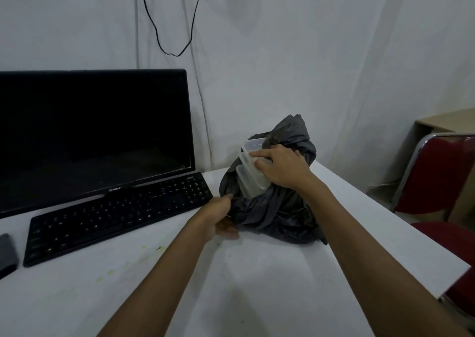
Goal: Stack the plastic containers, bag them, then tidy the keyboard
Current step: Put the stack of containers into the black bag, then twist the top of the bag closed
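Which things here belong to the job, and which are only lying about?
For the job: stacked plastic containers, dark bag, keyboard, left hand gripping the bag, right hand holding the containers.

Lying about: monitor, grey object at table edge, red chair, hanging cable.

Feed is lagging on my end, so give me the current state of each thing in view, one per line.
plastic containers: stacked, partly inside the bag
black bag: on the table, mouth open
left hand: grips the bag's edge
right hand: holds the containers
keyboard: askew before the monitor
monitor: screen dark
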A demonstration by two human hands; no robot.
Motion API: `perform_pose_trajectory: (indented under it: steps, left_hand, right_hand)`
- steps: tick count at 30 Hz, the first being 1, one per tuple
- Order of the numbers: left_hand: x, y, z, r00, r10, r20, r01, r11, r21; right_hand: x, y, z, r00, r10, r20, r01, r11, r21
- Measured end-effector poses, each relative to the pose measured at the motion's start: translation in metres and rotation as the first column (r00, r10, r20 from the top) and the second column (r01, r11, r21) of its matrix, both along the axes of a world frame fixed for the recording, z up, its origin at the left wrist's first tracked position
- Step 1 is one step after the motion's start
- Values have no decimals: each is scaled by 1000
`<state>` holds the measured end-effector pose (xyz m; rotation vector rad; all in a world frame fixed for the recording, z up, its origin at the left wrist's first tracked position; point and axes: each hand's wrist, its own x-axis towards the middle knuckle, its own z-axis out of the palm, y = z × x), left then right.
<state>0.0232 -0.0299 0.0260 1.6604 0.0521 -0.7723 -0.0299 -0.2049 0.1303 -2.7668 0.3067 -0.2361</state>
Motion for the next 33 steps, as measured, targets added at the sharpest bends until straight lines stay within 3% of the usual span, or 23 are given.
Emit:
perform_pose_trajectory:
  steps: [2, 7, 14, 19, 22, 25, 29, 33]
  left_hand:
    - [-1, -2, -5, 992, 11, -128, -32, 986, -162]
    - [1, 0, -9, 972, 50, -229, -127, 933, -336]
    - [2, -1, 8, 984, 179, -5, -171, 933, -317]
    - [9, 10, 45, 960, 278, 38, -234, 868, -439]
    - [12, 21, 68, 918, 365, 156, -246, 831, -498]
    - [9, 27, 90, 864, 391, 318, -196, 842, -503]
    - [-4, 13, 113, 836, 334, 436, -92, 868, -488]
    - [-17, -17, 114, 770, 116, 627, 83, 957, -279]
  right_hand:
    - [-1, -1, -1, 1000, 1, 5, -1, 1000, 11]
    - [-11, -5, -3, 999, 25, 25, -27, 998, 64]
    - [-22, 0, -5, 997, 46, 56, -51, 996, 75]
    - [-19, 1, -6, 998, 47, 50, -48, 998, 30]
    - [-17, -1, -6, 998, 69, 12, -69, 998, 16]
    - [-20, -3, -7, 997, 74, 32, -78, 982, 170]
    - [-25, -3, -6, 992, 10, 125, -65, 892, 448]
    - [-36, -3, 1, 972, -61, 226, -115, 716, 688]
